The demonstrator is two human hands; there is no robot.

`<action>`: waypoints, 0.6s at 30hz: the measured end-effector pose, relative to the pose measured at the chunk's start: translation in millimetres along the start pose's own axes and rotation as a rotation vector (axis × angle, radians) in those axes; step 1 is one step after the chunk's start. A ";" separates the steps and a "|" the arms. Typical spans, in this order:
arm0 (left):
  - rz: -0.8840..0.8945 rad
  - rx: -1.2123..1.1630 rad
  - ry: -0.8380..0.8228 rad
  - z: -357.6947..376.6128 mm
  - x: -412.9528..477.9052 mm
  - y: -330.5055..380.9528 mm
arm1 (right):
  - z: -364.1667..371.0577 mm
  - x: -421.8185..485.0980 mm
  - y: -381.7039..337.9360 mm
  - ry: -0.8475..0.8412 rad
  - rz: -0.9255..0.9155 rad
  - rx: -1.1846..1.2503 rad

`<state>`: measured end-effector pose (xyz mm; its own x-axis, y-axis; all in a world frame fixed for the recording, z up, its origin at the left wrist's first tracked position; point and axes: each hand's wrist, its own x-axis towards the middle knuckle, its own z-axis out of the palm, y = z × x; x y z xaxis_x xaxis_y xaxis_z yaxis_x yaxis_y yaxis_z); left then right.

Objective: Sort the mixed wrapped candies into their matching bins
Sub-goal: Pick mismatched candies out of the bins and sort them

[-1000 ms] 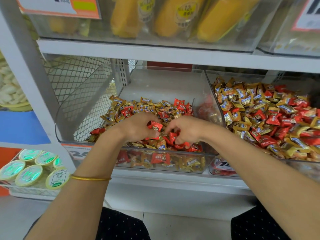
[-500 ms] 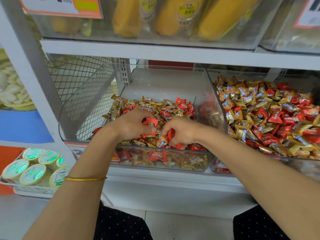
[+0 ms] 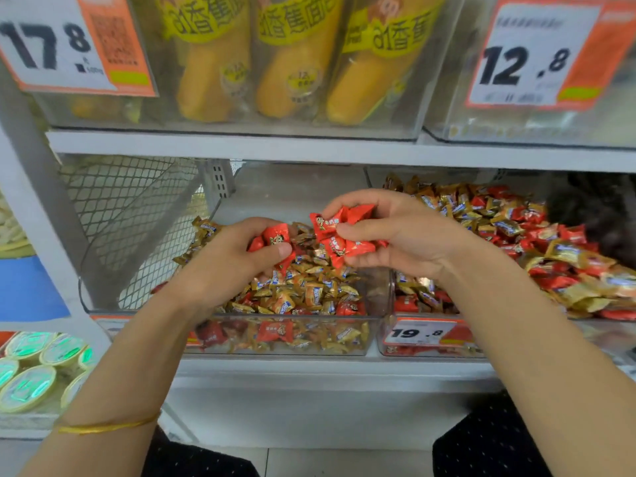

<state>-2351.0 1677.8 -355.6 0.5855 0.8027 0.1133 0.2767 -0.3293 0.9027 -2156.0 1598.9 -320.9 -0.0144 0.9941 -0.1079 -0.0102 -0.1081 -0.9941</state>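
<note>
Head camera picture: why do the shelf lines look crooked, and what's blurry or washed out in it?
In the head view the wide lens skews the shelf edge and tilts the upright; small print on the price tag is smeared; the red candies in the right hand look fairly sharp; light is soft, without hard shadows.

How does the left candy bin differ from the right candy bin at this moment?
The left bin holds mostly gold-wrapped candies with few red candies; the right bin has many more red candies mixed in. The left bin's back part is bare, while the right bin is filled to its back. Both are clear plastic, stand on one shelf, and hold both colours.
</note>
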 end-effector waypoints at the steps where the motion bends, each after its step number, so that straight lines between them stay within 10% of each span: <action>1: 0.031 -0.027 -0.019 9.5 -3.8 11.6 | -11.7 -14.0 -2.2 0.034 -0.022 0.035; 10: 0.263 0.227 -0.227 151.8 50.3 93.5 | -141.3 -66.6 21.4 0.580 0.120 0.027; 18: 0.177 0.349 -0.438 188.2 96.6 84.9 | -167.3 -79.3 9.9 0.607 0.086 -0.046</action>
<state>-2127.6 1633.8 -346.1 0.8855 0.4647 0.0010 0.3371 -0.6438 0.6870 -1987.7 1521.2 -324.1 0.5587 0.8135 -0.1618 0.0094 -0.2013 -0.9795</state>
